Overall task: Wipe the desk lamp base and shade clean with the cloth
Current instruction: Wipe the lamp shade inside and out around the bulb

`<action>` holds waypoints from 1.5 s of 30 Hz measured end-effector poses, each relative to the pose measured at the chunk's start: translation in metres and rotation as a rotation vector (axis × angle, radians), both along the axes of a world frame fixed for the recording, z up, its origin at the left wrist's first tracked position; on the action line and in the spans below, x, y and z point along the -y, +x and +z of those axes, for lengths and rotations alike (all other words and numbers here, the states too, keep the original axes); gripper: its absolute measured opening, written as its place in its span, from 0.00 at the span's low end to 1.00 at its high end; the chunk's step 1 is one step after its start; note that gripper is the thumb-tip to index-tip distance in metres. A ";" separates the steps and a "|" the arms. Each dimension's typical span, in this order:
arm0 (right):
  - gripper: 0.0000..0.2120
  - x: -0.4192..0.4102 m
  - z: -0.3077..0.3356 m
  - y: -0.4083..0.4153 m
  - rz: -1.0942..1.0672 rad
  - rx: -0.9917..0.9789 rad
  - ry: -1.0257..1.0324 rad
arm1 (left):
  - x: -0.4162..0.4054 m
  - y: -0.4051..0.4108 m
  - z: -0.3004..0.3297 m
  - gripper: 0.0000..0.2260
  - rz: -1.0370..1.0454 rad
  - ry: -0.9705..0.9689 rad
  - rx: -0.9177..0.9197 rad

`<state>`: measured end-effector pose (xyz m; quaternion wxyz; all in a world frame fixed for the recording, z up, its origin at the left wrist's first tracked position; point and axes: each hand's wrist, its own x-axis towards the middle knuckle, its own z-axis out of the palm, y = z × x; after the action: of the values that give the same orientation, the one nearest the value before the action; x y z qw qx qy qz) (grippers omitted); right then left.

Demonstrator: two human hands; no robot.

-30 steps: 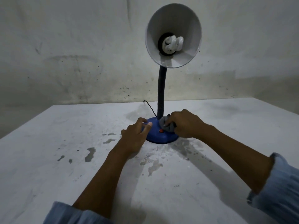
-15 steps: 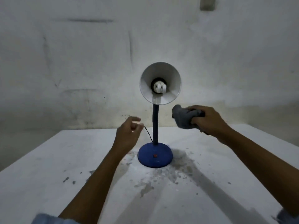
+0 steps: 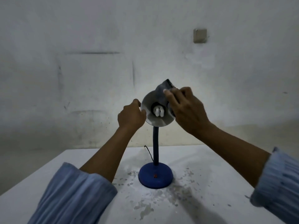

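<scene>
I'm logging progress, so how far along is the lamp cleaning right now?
Done: nothing shows for certain; the blue base stands untouched now, amid flaking paint on the table. In hand: the left hand grips the shade rim while the right hand presses the cloth on its upper edge. Left: the rest of the shade.

It looked like a bare, dim room in a plain home or utility space: a stained, scuffed white wall (image 3: 80, 62) rose at the far side, a switch plate (image 3: 200, 35) sat high right, and the white counter (image 3: 48, 183) showed chipped, flaking paint.
</scene>
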<state>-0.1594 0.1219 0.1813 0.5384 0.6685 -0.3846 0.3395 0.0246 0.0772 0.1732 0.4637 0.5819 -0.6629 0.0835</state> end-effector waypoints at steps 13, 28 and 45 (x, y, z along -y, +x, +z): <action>0.12 0.009 -0.010 0.018 -0.117 0.078 0.464 | 0.000 0.000 0.004 0.10 0.030 -0.057 -0.022; 0.37 -0.005 -0.004 0.050 0.534 1.168 1.043 | 0.004 0.005 0.004 0.07 -0.182 0.049 -0.352; 0.10 0.008 0.017 0.133 1.421 2.255 0.720 | -0.007 0.028 -0.007 0.14 -0.593 0.118 -0.454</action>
<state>-0.0260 0.1137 0.1980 -0.5492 0.1866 -0.2538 0.7740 0.0526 0.0845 0.1662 0.5687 0.3941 -0.6864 -0.2238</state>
